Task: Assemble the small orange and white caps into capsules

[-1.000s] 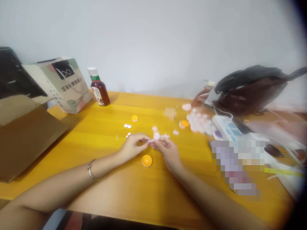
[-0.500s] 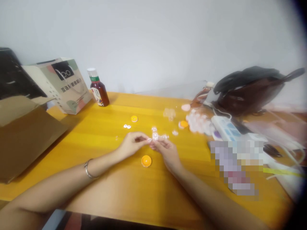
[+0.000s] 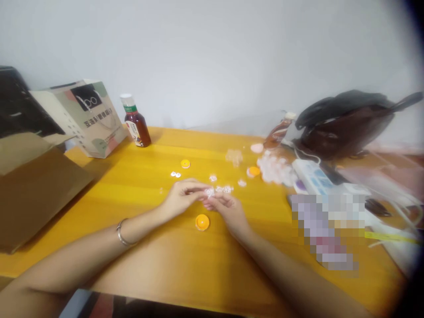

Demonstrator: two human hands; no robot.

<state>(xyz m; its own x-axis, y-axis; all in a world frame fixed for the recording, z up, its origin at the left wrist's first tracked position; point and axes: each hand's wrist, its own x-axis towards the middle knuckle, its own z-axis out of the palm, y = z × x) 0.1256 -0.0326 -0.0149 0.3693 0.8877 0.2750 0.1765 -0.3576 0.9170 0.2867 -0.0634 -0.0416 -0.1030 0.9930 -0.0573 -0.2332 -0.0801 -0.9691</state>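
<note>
Between the fingertips of my left hand (image 3: 184,196) and my right hand (image 3: 228,207) is a small white piece with a reddish pattern (image 3: 210,192); both hands pinch it, and its exact kind is too blurred to tell. Just beyond the fingers lie similar patterned pieces (image 3: 224,189) and a single one (image 3: 213,178). An orange round cap-like piece (image 3: 202,222) rests on the table nearer to me, below the hands. Two small white discs (image 3: 175,175) and another orange round piece (image 3: 185,164) sit past my left hand.
On the wooden table (image 3: 159,269), a cardboard box (image 3: 43,194), paper bag (image 3: 96,119) and dark red bottle (image 3: 137,126) stand left. To the right are a clump of pale pieces (image 3: 276,168), a power strip (image 3: 313,176), a tilted bottle (image 3: 280,131) and a dark bag (image 3: 351,123).
The patterned piece between my fingers has turned and moved slightly left and down. My right fingertips have shifted a little left with it. The things on the table stay put.
</note>
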